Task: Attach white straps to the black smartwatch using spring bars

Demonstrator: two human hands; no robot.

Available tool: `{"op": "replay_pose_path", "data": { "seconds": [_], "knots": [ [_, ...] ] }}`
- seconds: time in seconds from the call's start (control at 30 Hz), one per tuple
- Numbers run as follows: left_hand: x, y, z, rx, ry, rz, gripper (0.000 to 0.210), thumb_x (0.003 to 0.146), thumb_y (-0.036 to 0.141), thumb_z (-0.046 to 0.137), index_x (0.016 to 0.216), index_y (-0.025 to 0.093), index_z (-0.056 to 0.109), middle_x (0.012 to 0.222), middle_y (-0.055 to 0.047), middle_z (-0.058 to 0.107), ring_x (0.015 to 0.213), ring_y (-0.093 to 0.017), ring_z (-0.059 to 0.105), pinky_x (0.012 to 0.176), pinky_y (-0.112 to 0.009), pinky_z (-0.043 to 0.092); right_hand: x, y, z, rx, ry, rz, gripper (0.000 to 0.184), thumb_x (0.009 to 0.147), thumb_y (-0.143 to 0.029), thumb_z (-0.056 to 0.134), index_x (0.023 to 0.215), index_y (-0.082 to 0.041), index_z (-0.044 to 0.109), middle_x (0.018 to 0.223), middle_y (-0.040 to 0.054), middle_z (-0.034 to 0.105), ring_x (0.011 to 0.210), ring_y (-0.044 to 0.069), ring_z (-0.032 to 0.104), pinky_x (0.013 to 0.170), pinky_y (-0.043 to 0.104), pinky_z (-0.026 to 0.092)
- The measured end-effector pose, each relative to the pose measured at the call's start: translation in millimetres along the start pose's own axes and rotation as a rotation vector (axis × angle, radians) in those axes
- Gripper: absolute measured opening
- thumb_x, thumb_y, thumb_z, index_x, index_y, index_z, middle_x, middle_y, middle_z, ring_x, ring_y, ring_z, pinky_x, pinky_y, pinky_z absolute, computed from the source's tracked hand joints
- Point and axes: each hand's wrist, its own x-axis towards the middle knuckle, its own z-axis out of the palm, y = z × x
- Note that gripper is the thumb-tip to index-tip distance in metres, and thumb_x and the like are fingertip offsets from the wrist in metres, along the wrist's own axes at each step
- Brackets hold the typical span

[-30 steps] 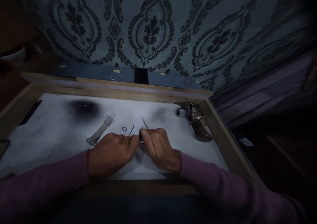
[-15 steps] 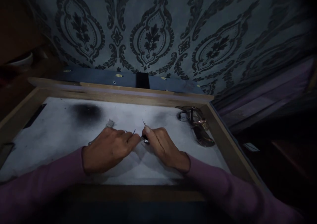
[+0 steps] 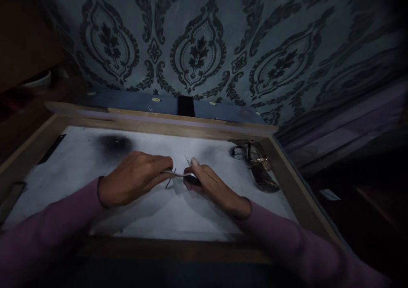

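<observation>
My left hand (image 3: 134,177) lies on the white work surface (image 3: 79,169) of a wooden tray, fingers closed on a thin silvery strap (image 3: 174,173) that runs right to my right hand. My right hand (image 3: 210,186) grips a thin pointed metal tool (image 3: 187,159), its tip sticking up past the forefinger, and presses on a small dark piece (image 3: 194,179) where the strap ends. A short dark pin (image 3: 170,180) lies on the surface between my hands. Both sleeves are purple.
A watch with a metal band (image 3: 255,160) lies in the tray's right rear corner. A black smudge (image 3: 114,143) marks the surface at rear left. The tray's wooden rim (image 3: 191,126) runs all round; a patterned wall stands behind. A dark strip (image 3: 51,148) lies at the left edge.
My left hand slid left over the silvery strap that lay beside it and took hold of it, bringing its end across to my right hand. The view shifted slightly downward.
</observation>
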Motion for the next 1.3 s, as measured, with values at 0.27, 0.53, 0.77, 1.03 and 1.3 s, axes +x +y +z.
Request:
{"op": "replay_pose_path", "data": {
  "seconds": [0.27, 0.53, 0.77, 1.03, 1.3],
  "knots": [
    [2.7, 0.6, 0.1, -0.275, 0.319, -0.363, 0.023, 0.097, 0.03, 0.053, 0.116, 0.018, 0.052, 0.076, 0.003, 0.058, 0.066, -0.012, 0.056, 0.059, -0.022, 0.042, 0.5, -0.3, 5.3, 0.36, -0.129, 0.079, 0.042, 0.098, -0.059, 0.043, 0.094, -0.019, 0.055, 0.055, -0.0036, 0.059, 0.042, 0.008, 0.033, 0.041, 0.02, 0.023],
    [2.2, -4.4, 8.6, -0.474, 0.452, -0.495, 0.033, 0.094, 0.032, 0.052, 0.123, 0.017, 0.045, 0.097, -0.005, 0.058, 0.087, -0.016, 0.059, 0.065, -0.024, 0.05, 7.1, 9.4, 2.5, 0.673, 0.138, 0.042, 0.03, 0.091, -0.044, 0.062, 0.098, -0.015, 0.062, 0.086, 0.0075, 0.075, 0.036, 0.003, 0.037, 0.037, 0.02, 0.028],
    [7.6, 20.4, 16.2, -0.628, 0.093, -0.388, 0.024, 0.1, 0.035, 0.045, 0.091, 0.017, 0.058, 0.08, -0.001, 0.063, 0.068, -0.013, 0.057, 0.06, -0.022, 0.046, 9.8, 18.1, 7.2, 0.669, 0.225, -0.011, 0.047, 0.09, -0.052, 0.065, 0.123, -0.018, 0.065, 0.08, 0.0025, 0.068, 0.061, 0.014, 0.068, 0.051, 0.024, 0.052],
    [7.3, 17.1, 33.9, -0.79, 0.025, -0.331, 0.019, 0.098, 0.028, 0.047, 0.092, 0.014, 0.059, 0.077, -0.002, 0.063, 0.068, -0.013, 0.059, 0.062, -0.024, 0.049, 8.0, 20.7, 14.2, 0.484, 0.04, -0.006, 0.067, 0.092, -0.065, 0.052, 0.138, -0.015, 0.057, 0.059, -0.0003, 0.065, 0.05, 0.014, 0.064, 0.052, 0.027, 0.054],
    [3.9, 1.2, 11.1, -0.425, 0.204, -0.192, 0.018, 0.099, 0.024, 0.051, 0.099, 0.016, 0.067, 0.085, -0.003, 0.062, 0.076, -0.015, 0.059, 0.068, -0.024, 0.047, 2.7, 14.6, 3.6, 0.281, -0.007, -0.193, 0.043, 0.095, -0.043, 0.059, 0.132, -0.021, 0.061, 0.077, 0.0036, 0.071, 0.068, 0.017, 0.067, 0.054, 0.025, 0.051]
  ]
}}
